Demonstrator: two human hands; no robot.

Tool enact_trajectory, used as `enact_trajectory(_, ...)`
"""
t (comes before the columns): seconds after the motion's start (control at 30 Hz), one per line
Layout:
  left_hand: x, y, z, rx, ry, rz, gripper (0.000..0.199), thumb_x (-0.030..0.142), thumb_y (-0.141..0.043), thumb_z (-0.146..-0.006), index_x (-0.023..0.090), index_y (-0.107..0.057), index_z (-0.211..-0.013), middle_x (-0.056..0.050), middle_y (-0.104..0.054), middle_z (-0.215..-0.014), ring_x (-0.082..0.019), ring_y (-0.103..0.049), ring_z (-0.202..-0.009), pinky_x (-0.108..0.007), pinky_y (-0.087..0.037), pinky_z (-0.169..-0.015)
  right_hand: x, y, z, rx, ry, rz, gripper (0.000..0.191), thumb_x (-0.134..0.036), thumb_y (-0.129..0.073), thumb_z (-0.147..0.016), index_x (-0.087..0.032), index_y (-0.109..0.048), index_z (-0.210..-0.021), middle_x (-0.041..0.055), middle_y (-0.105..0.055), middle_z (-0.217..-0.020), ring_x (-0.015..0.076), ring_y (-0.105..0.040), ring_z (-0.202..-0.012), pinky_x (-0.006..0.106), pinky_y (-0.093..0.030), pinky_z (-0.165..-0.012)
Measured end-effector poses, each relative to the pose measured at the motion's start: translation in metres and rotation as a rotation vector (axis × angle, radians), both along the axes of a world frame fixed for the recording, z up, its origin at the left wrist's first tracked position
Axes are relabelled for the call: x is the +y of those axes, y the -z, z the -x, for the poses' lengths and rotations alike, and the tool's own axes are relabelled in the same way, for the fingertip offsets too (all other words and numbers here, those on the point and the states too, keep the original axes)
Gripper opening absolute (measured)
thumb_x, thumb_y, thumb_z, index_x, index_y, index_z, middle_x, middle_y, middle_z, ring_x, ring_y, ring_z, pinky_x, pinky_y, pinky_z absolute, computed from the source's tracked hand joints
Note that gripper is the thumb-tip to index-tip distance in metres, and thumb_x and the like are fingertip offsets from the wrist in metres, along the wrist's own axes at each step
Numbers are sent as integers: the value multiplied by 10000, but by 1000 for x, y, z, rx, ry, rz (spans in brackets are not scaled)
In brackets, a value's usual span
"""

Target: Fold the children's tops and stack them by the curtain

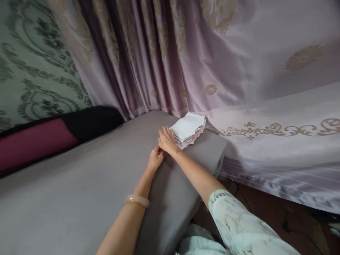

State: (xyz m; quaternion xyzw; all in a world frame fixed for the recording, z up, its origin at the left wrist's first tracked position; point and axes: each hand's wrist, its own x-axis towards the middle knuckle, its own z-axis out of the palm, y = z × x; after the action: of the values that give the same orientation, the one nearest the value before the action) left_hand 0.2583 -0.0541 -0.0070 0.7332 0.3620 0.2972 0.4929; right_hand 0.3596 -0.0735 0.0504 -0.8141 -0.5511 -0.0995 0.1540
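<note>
A stack of folded cloths [188,127], white on top with pink-patterned layers below, lies near the corner of a grey-covered bed or bench [106,166]. My right hand [166,140] rests flat at the near left edge of the stack, fingers stretched out and touching or just beside it. Just below it, my left hand [156,158] is closed with its fingers curled under. Whatever it may grip is hidden. A pale bangle [137,200] circles my left wrist.
Lilac curtains [148,60] with gold patterns hang behind. A long black and maroon padded item [61,134] lies along the wall with green patterned paper [39,60]. Pale draped fabric [276,141] hangs at the right, beyond the edge; cables lie on the dark floor.
</note>
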Motion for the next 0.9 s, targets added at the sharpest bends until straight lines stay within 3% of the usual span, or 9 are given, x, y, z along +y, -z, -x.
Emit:
enact_trajectory(0.13, 16, -11, 48, 161, -117, -185, 189, 102, -502, -761, 174, -654, -677, -26, -618, -598, -187, -601, -662, -302, -490, -715, 17, 10, 40, 117, -128, 61, 375, -234, -395, -948, -178, -593, -1261, 119, -605, -1302, 234, -529, -1211, 347, -350, -1028)
enact_trajectory(0.27, 30, -18, 98, 260, -263, -217, 216, 110, -519, -776, 190, -719, -750, -67, -695, -710, -212, -637, -745, -298, -485, -753, 37, 24, 75, 209, -214, 184, 364, -218, -350, -963, -208, -645, -1178, 98, -685, -1166, 215, -617, -1084, 294, -420, -891)
enact_trajectory(0.43, 50, -19, 160, 424, -372, -207, 279, 126, -494, -817, 165, -743, -938, -120, -740, -922, -228, -670, -879, -299, -489, -805, 59, 36, 127, 194, -316, 255, 343, -224, -369, -956, -218, -672, -1116, 99, -709, -1120, 216, -650, -1019, 278, -426, -787)
enact_trajectory(0.67, 68, -21, 246, 514, -543, -157, 291, 149, -492, -836, 151, -742, -983, -118, -743, -962, -205, -670, -895, -275, -492, -823, 76, 36, 199, 140, -527, 227, 330, -242, -394, -950, -195, -703, -1058, 134, -709, -1065, 231, -656, -981, 295, -426, -763)
enact_trajectory(0.9, 75, -30, 368, 594, -820, -121, 261, 120, -510, -825, 116, -747, -932, -126, -739, -910, -193, -668, -854, -262, -482, -801, 77, 54, 226, 75, -535, 180, 337, -244, -404, -946, -184, -712, -1067, 145, -687, -1053, 257, -638, -966, 324, -431, -756)
